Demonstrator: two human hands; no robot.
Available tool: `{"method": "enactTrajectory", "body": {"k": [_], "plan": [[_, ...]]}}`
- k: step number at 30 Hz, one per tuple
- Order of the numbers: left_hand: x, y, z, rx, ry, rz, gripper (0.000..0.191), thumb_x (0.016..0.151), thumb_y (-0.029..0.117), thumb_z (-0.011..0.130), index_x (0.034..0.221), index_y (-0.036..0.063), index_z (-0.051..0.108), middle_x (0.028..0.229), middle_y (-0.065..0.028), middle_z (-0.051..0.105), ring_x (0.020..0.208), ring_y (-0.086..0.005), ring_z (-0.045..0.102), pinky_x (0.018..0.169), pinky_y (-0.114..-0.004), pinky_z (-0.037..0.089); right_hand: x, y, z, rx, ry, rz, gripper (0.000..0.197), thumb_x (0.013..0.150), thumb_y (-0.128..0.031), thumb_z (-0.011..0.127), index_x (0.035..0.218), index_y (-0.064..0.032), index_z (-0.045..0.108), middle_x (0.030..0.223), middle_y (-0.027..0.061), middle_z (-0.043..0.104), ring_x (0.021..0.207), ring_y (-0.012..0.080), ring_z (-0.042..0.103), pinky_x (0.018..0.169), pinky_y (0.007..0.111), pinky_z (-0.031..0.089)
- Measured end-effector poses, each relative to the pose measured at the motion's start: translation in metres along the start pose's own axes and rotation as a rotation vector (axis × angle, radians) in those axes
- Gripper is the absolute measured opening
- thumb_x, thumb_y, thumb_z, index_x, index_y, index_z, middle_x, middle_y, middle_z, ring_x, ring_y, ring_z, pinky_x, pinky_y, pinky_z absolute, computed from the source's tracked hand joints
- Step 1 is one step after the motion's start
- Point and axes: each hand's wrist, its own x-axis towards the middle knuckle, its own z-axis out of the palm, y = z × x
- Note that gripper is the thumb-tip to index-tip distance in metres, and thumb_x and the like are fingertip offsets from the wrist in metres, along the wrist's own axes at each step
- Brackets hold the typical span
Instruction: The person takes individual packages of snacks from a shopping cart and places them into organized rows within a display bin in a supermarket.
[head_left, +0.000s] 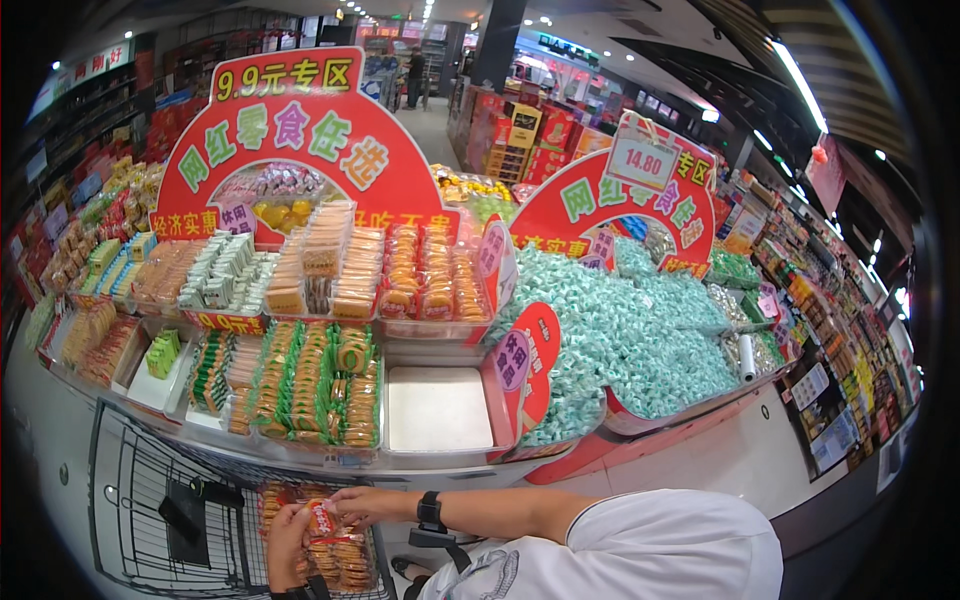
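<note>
Both my hands meet at a red-printed plastic snack packet (322, 517) over the shopping cart. My right hand (364, 505), with a black watch on its wrist, pinches the packet's right side. My left hand (289, 536) holds it from the left. Below and beside them, clear packs of round biscuits (341, 562) lie in the right end of the wire shopping cart (135, 510). In front of me, the display stand carries packs of biscuits with green edges (307, 382) and, higher up, orange-brown biscuits in red-printed packs (437, 270).
A bin with a bare white base (439, 409) stands beside the green-edged packs. To its right lies a heap of teal-wrapped sweets (600, 330). Red arched signs (409, 142) rise behind the bins. A person (415, 79) stands far back in the aisle.
</note>
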Motion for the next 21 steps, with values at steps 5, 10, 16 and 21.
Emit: {"method": "enactTrajectory", "body": {"k": [5,10,16,21], "plan": [[0.011,-0.017,0.016,-0.094,-0.070,0.015,0.019,0.099,0.021,0.061,0.102,0.0023,0.061,0.071,-0.0007,0.060,0.049,-0.0059,0.047,0.045,-0.021,0.037,0.018,0.019,-0.009,0.135,-0.027,-0.022,0.036,0.101,-0.041,0.059,0.122,-0.0123,0.055,0.105,0.0009,0.063,0.099,0.0122,0.061,0.089,0.037,0.054],[0.038,-0.048,0.000,-0.096,-0.020,0.089,0.020,0.103,0.029,0.057,0.101,0.0092,0.056,0.069,0.0038,0.051,0.054,-0.0062,0.048,0.049,-0.024,0.041,0.010,0.016,-0.007,0.258,-0.009,-0.182,0.027,0.103,-0.031,0.050,0.118,-0.0132,0.063,0.109,0.0010,0.068,0.102,0.0149,0.067,0.089,0.040,0.056],[0.084,-0.082,-0.031,0.532,0.220,0.387,0.024,0.098,0.022,0.060,0.110,0.0016,0.063,0.098,-0.0115,0.067,0.092,-0.0245,0.064,0.081,-0.037,0.050,0.003,0.018,-0.038,0.436,0.126,-0.139,0.041,0.104,-0.029,0.047,0.138,-0.0065,0.050,0.126,0.0120,0.064,0.117,0.0300,0.065,0.102,0.048,0.052],[0.105,-0.113,-0.067,0.791,0.330,0.309,0.022,0.092,0.017,0.066,0.109,0.0017,0.065,0.108,-0.0179,0.067,0.103,-0.0373,0.063,0.087,-0.044,0.050,0.020,0.046,-0.052,0.483,0.219,-0.064,0.034,0.100,-0.022,0.050,0.128,-0.0027,0.054,0.119,0.0128,0.067,0.109,0.0249,0.068,0.102,0.045,0.051]]}}
